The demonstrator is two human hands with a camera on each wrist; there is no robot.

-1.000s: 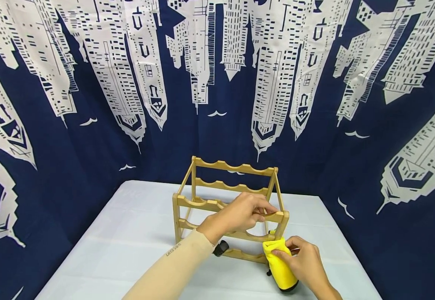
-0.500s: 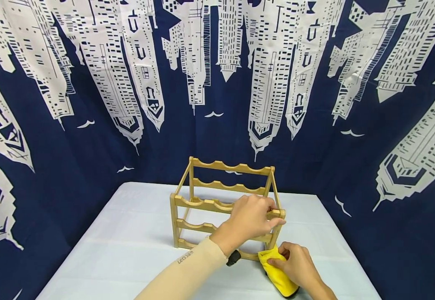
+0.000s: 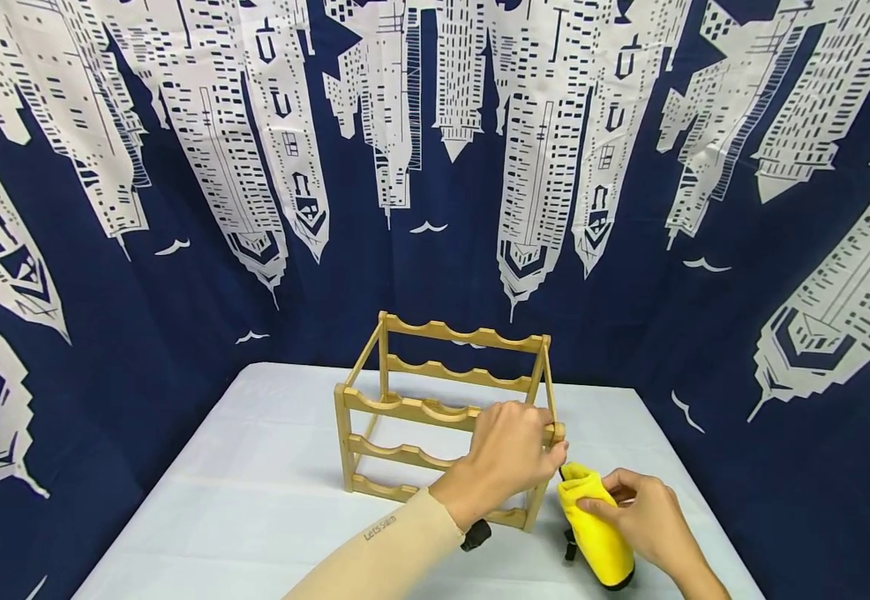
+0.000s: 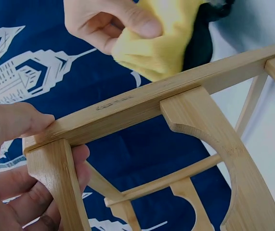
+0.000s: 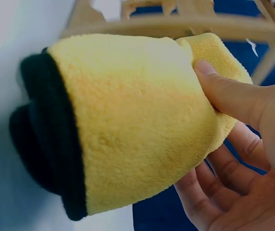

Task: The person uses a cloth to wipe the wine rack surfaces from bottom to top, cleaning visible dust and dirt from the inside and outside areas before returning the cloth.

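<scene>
A wooden wine rack [image 3: 407,408] with scalloped rails stands on the table. My left hand [image 3: 508,446] grips its front right top corner; in the left wrist view the thumb lies on the top bar and the fingers [image 4: 82,161] curl round the rail below. To the right of the rack, my right hand [image 3: 648,512] pinches a folded yellow fleecy cloth [image 3: 598,529] with black edging. The right wrist view shows the thumb pressed on the cloth [image 5: 132,120] near its narrower end, other fingers behind it. The cloth's black edge [image 5: 55,134] hangs toward the table.
A white-covered table [image 3: 255,467] bears the rack. Behind and at both sides hangs a dark blue curtain [image 3: 450,275] printed with white upside-down buildings. A black wrist device [image 3: 476,535] shows under the left forearm.
My left hand has shifted onto the rack's front right corner, and the rack has turned slightly. The cloth in my right hand dipped by the front right post, then moved right and up, away from it.
</scene>
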